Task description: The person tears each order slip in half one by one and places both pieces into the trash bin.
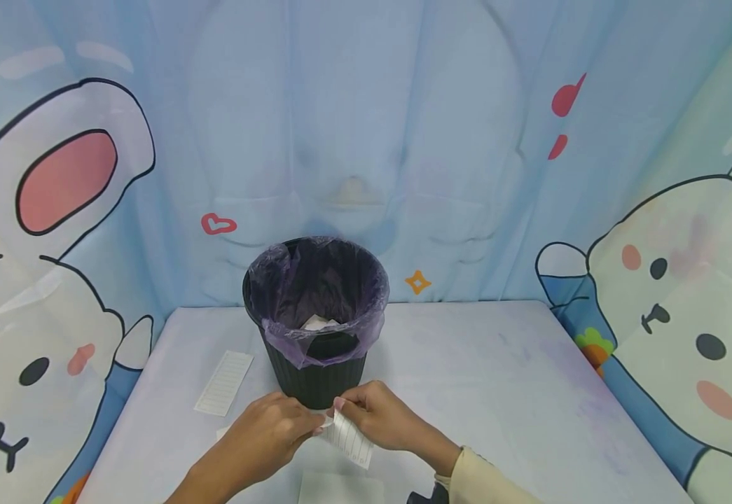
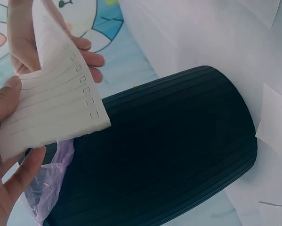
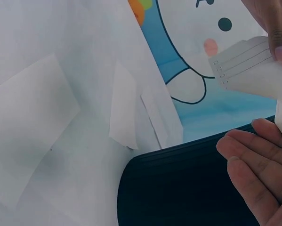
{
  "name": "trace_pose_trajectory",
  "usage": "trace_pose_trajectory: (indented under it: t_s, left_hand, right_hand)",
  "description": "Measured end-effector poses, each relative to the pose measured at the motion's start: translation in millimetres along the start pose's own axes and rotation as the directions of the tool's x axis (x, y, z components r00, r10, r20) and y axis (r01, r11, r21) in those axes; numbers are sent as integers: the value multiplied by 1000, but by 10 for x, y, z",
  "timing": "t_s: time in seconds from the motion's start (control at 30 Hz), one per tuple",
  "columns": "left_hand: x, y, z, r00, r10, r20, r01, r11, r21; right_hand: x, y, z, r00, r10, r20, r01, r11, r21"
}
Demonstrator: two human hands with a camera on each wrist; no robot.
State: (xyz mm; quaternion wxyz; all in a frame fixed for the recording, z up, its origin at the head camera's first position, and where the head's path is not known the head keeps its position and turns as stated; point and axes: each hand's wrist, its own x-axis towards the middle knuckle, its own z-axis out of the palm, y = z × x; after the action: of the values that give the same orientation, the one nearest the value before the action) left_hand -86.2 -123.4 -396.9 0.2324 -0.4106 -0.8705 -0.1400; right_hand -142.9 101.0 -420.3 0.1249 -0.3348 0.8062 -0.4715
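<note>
In front of the black trash bin (image 1: 315, 378), both hands hold a white lined sheet of paper (image 1: 351, 442) with small checkboxes along one edge. My left hand (image 1: 271, 430) pinches one part between thumb and fingers; the thumb (image 2: 6, 99) lies on the paper in the left wrist view. My right hand (image 1: 386, 418) pinches the other part with thumb and forefinger, its remaining fingers (image 3: 253, 165) extended in the right wrist view. Between the hands the paper (image 2: 60, 101) is bent; whether it is torn I cannot tell.
A purple liner bag (image 1: 366, 325) folds over the bin's rim, with crumpled white paper (image 1: 319, 323) inside. A lined strip (image 1: 223, 383) lies left of the bin. A blank sheet (image 1: 340, 488) lies at the table's front. A printed curtain (image 1: 353, 140) hangs behind.
</note>
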Motion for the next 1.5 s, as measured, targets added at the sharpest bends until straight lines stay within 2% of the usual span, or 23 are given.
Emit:
trace_pose_trajectory:
  t_s: [0.4, 0.7, 1.13, 1.5]
  left_hand:
    - [-9, -8, 5, 998, 36, -42, -36, 999, 7]
    - [-11, 0, -4, 999, 40, -21, -40, 999, 7]
    - [-11, 4, -2, 998, 54, -19, -53, 998, 19]
    - [-4, 3, 1, 997, 66, -28, -65, 997, 31]
  right_hand:
    - [-2, 35, 2, 1000, 3, -11, -3, 1000, -6]
    - [-9, 46, -1, 1000, 0, -15, 0, 1000, 11]
    - [-11, 69, -10, 999, 27, -21, -26, 1000, 14]
    - [-9, 104, -24, 1000, 17, -17, -17, 1000, 11]
